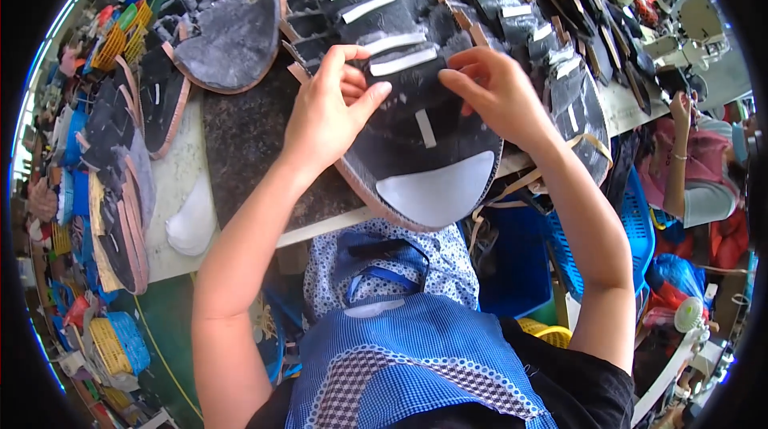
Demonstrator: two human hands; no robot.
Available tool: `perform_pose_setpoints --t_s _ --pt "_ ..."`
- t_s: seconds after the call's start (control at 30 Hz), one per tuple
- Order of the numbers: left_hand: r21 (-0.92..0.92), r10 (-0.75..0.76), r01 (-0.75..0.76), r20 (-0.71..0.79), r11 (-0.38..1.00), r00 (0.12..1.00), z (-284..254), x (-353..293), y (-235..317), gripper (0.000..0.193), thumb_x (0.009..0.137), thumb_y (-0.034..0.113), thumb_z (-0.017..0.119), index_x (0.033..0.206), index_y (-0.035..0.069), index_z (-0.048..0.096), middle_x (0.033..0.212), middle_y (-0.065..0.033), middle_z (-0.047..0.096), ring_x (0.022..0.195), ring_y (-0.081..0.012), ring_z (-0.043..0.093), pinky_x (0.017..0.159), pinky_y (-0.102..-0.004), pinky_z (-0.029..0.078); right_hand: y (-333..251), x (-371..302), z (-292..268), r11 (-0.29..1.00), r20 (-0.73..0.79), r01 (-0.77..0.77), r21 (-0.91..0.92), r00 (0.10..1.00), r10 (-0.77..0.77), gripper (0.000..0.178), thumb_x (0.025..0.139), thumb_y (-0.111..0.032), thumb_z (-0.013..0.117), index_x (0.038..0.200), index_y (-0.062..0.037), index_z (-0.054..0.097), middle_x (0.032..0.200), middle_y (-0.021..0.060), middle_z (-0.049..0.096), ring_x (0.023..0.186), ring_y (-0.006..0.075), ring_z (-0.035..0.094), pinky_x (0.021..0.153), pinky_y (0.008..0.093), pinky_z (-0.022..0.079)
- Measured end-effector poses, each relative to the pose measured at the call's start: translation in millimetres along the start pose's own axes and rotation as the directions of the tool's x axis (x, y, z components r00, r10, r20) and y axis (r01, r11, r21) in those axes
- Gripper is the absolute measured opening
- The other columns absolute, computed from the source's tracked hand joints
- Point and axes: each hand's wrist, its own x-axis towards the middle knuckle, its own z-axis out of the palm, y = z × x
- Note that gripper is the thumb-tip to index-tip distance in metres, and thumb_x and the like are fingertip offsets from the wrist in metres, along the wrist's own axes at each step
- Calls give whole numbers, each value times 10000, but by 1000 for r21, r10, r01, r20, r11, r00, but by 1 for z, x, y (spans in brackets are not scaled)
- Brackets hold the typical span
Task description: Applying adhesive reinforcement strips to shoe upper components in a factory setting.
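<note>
Head view: left hand (324,113) and right hand (494,93) both pinch the top edge of a dark fabric shoe upper with a pale grey toe patch (420,161) on the bench edge; patch looks stuck on already, a long row of striped dark uppers (448,5) waits behind

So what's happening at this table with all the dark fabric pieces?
A person is pressing both hands on a dark shoe-upper piece lying at the edge of the worktable. The left hand and right hand pinch at its top edge; a pale grey toe patch sits at its near end. A row of similar pieces with white strips lies overlapped behind it.
</note>
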Motion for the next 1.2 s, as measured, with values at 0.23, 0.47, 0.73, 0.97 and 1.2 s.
perform_pose_setpoints --t_s 0.23,0.47,0.73,0.97,1.2 --pt "-661 -173 136 9 738 985 -2 -12 20 411 903 3 749 1251 29 532 1002 -62 700 916 -106 676 838 -230 546 -39 -19 -11 916 72 -147 374 989 130 218 953 -165 726 1033 28 667 730 22 657 544 57 590 464 207 389" --pt "-876 -221 31 -87 481 971 -5 -27 69 256 873 -72 678 1025 81 540 897 6 631 709 -41 596 615 -175 460 -74 -47 11 813 -144 50 580 989 42 157 969 -66 632 1094 26 653 704 26 660 385 53 452 343 221 315" --pt "-847 -277 280 166 452 947 -100 -98 74 682 850 36 645 1470 -28 368 1180 -96 671 841 -78 637 607 -183 471 -141 -63 38 744 481 -373 555 873 79 480 988 -19 541 1459 -69 466 784 29 671 403 64 474 360 210 357" --pt "-243 -30 -22 -208 970 978 -156 -89 -24 366 878 -71 587 1226 27 647 1117 -94 680 892 -133 644 764 -254 513 -128 42 137 938 570 -126 324 817 -87 476 938 -9 561 1412 -41 543 826 42 666 435 89 468 425 252 409" --pt "467 253 -207 -37 860 967 -175 -106 -99 417 820 -115 566 1161 73 714 1118 -65 650 1006 -231 653 844 -327 546 -74 87 203 658 427 729 191 542 -724 400 881 -80 639 1277 -23 659 1175 105 690 1015 194 663 955 308 499"
